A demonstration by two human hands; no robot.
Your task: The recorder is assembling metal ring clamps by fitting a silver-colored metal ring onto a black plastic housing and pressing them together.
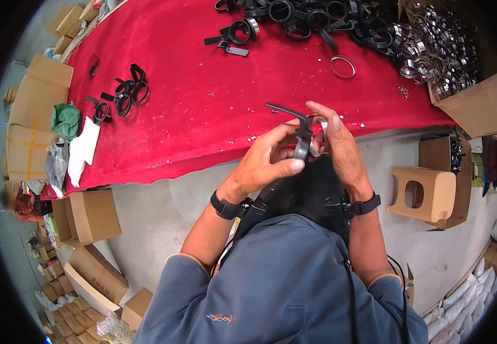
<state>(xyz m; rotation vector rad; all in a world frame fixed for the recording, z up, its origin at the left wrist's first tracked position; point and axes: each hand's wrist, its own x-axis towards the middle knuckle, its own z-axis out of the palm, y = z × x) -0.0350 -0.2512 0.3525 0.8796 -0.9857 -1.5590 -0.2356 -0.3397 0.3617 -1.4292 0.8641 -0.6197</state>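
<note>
Above the table's near edge, my left hand [261,161] is closed around a black plastic ring with a long flat arm [303,137], the arm pointing up and to the left. My right hand [345,150] pinches a thin silver metal ring [323,126] close against the black part's right side. Fingers hide much of both pieces, so I cannot tell how far the metal ring sits in the black one. Farther off on the red cloth lies a loose metal ring [342,67].
The red-covered table [202,109] bears a heap of black ring parts [317,20] at the back and several more [123,94] at left. Metal rings [441,51] fill a cardboard box [481,106] at right. A tan plastic stool [423,192] and an open carton [94,217] stand below.
</note>
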